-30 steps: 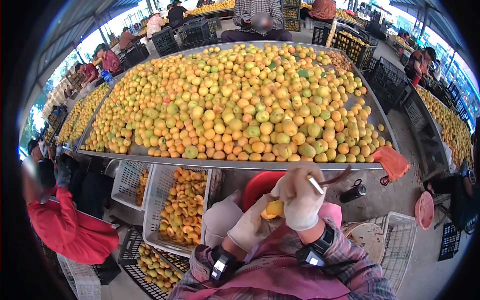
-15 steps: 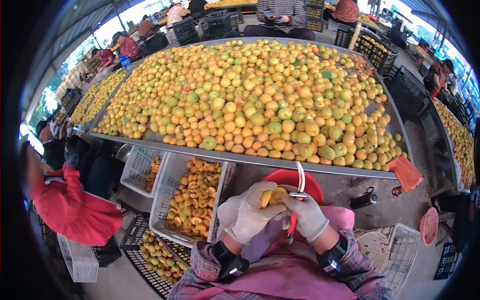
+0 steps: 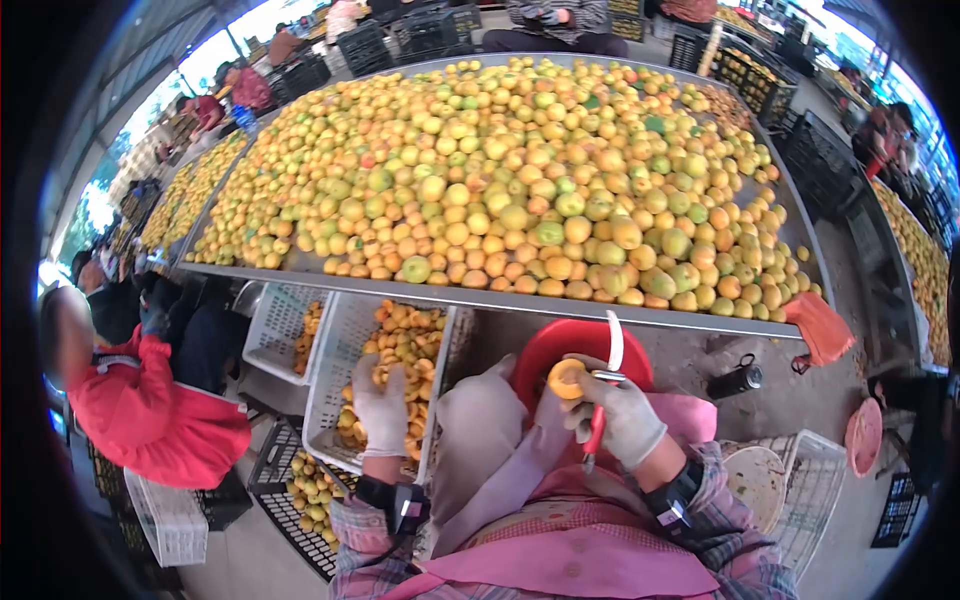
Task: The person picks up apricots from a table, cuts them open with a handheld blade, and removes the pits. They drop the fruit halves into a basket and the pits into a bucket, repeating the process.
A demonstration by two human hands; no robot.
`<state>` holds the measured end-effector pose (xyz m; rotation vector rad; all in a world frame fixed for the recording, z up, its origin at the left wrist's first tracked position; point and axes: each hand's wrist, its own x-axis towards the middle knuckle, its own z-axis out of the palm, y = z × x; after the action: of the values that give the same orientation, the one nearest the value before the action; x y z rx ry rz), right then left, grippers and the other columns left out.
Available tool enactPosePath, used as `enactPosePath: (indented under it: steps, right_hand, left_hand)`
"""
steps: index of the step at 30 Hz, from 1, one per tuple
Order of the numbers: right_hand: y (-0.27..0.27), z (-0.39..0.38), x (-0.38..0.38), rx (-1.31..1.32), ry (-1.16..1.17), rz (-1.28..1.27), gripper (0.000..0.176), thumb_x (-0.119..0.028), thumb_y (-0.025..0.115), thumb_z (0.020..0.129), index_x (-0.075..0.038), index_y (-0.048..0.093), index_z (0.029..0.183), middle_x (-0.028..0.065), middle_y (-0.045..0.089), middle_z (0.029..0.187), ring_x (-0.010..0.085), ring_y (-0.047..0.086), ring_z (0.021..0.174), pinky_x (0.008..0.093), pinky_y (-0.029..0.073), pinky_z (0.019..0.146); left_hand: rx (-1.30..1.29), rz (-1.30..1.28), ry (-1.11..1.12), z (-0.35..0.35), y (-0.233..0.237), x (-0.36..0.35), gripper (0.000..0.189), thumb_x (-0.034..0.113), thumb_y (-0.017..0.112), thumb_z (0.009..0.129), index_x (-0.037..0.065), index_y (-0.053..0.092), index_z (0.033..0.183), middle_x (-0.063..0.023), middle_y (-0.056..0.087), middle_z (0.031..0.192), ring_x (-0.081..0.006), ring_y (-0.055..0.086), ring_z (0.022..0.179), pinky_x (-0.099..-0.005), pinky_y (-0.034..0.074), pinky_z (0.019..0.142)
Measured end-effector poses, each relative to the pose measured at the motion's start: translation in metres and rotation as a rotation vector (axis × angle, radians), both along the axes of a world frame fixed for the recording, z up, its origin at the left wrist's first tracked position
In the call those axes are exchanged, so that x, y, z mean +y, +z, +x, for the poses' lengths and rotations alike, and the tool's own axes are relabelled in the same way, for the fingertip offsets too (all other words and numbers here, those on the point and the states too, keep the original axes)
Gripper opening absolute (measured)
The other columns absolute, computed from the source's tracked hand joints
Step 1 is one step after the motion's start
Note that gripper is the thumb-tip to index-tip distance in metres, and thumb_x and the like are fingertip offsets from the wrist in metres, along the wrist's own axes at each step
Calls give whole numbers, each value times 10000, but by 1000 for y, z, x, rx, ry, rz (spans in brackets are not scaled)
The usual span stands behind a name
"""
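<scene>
My left hand (image 3: 382,410), in a pale glove, reaches into the white crate (image 3: 322,395) of cut apricot halves (image 3: 420,345). Its fingers look stretched out over the fruit, and nothing shows in them. Above the red basin (image 3: 537,350), my gloved right hand (image 3: 628,422) grips a red-handled knife (image 3: 597,430) with a pale curved blade pointing up. The same hand pinches an apricot half (image 3: 566,379) with its cut face showing. Whole apricots (image 3: 480,190) lie heaped on the metal table (image 3: 480,297) ahead.
A second white crate (image 3: 268,335) stands left, near a person in a red jacket (image 3: 165,415). A black crate (image 3: 272,480) holds whole apricots. On the right are a dark flask (image 3: 735,380), an orange bag (image 3: 820,325), a pale bucket (image 3: 752,485) and a pink basin (image 3: 863,446).
My left hand has left the right hand and moved left into the white crate. My right hand keeps the knife and an apricot half. The view has shifted slightly.
</scene>
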<state>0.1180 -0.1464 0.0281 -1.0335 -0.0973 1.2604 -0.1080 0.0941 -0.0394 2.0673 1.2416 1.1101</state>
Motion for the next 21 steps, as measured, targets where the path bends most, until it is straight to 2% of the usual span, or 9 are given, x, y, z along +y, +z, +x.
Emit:
enactPosePath:
  steps: [2, 4, 6, 8, 9, 12, 14, 16, 21]
  right_hand:
    - [0, -2, 0, -29, 41, 3, 416, -242, 581, 969, -57, 515, 1336, 65, 621, 764, 145, 593, 548, 259, 488, 477]
    - [5, -5, 2, -71, 59, 14, 428, -245, 578, 973, -58, 505, 1351, 63, 626, 785, 142, 600, 567, 257, 502, 502]
    - [6, -10, 4, -107, 62, 37, 435, -242, 577, 975, -56, 496, 1360, 66, 634, 811, 144, 608, 585, 258, 507, 508]
    - [8, -12, 4, -144, 58, 59, 443, -239, 575, 976, -53, 488, 1369, 69, 642, 836, 146, 617, 602, 259, 512, 514]
    - [11, -13, 2, -195, 79, 58, 442, -223, 568, 980, -57, 481, 1380, 68, 647, 846, 140, 625, 637, 258, 521, 521]
    - [17, -13, -4, -221, 30, 32, 386, -190, 549, 987, -56, 512, 1347, 77, 653, 799, 141, 628, 620, 259, 523, 522]
    - [24, -4, -10, -381, -111, -24, 329, -157, 519, 986, -9, 549, 1278, 97, 631, 694, 168, 596, 523, 278, 493, 479]
    - [29, 6, -12, -436, -341, -36, 230, -119, 529, 971, 14, 607, 1141, 44, 537, 559, 133, 504, 429, 263, 379, 418]
    - [68, 0, -7, -459, -597, 226, 165, -70, 498, 963, -3, 624, 1047, 5, 449, 529, 115, 423, 398, 259, 349, 413]
  left_hand:
    - [-41, -40, -21, 13, 23, -17, 397, 110, 706, 878, -18, 559, 1223, -116, 608, 1173, -208, 586, 1066, -325, 461, 948]
    - [-429, -616, -379, 45, 60, -57, 466, 100, 695, 885, 1, 526, 1307, -122, 612, 1187, -203, 590, 1078, -325, 468, 937]
    - [-361, -693, -682, 66, 75, -87, 396, 131, 612, 944, 0, 535, 1310, -119, 621, 1200, -168, 586, 1051, -301, 480, 900]
    - [290, -523, -774, 85, 111, -101, 416, 96, 599, 936, -2, 511, 1331, -99, 621, 1101, -151, 585, 980, -312, 501, 833]
    - [-206, -1030, -908, 93, 89, -110, 454, 72, 606, 918, -13, 483, 1347, -85, 604, 1020, -148, 582, 903, -300, 507, 772]
    - [-459, -1160, -890, 102, 68, -115, 507, 66, 613, 932, 11, 438, 1404, -59, 603, 1022, -123, 582, 868, -279, 500, 796]
    - [-387, -961, -843, 103, 80, -120, 489, 58, 611, 932, 13, 452, 1392, -66, 608, 1049, -121, 592, 886, -269, 508, 810]
    - [-371, -1209, -797, 105, 96, -122, 487, 71, 654, 904, 15, 486, 1357, -61, 617, 1055, -111, 585, 933, -258, 502, 845]
    - [-174, -1054, -825, 110, 90, -135, 411, 109, 716, 848, 28, 566, 1223, -14, 623, 971, -78, 562, 846, -229, 476, 749]
